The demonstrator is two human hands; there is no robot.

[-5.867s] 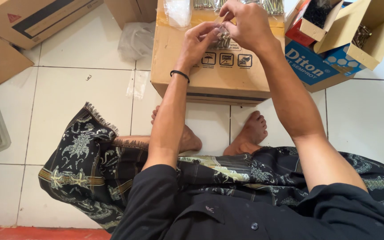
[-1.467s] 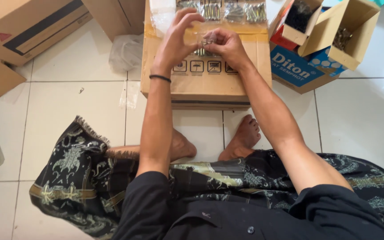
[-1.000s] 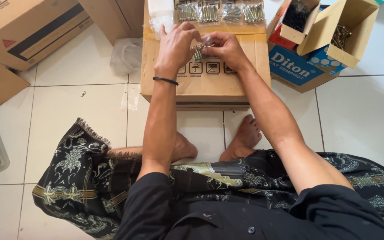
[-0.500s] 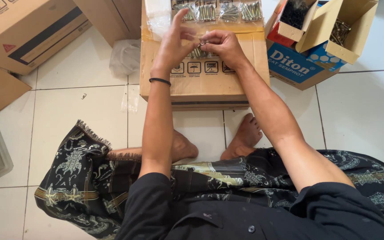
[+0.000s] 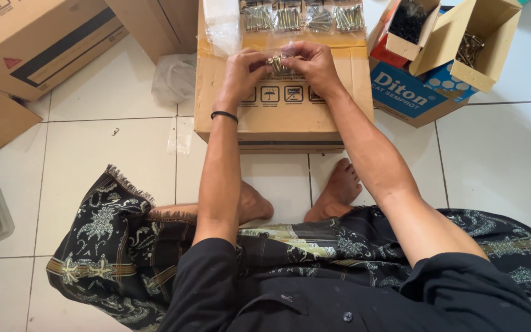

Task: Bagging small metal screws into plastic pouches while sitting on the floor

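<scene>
White tiled floor [image 5: 112, 147], brown carton [image 5: 278, 117] as a worktop: small clear bag of brass screws [image 5: 279, 61] above its top, pinched between left hand [image 5: 241, 69] and right hand [image 5: 311, 61], filled bags [image 5: 302, 17] in a row behind, open screw boxes [image 5: 462, 43] right.

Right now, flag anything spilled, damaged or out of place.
Nothing spilled. Both hands, left hand and right hand, hold a small bag of screws. Only stray bits: an empty plastic bag lying crumpled on the floor tiles.
</scene>
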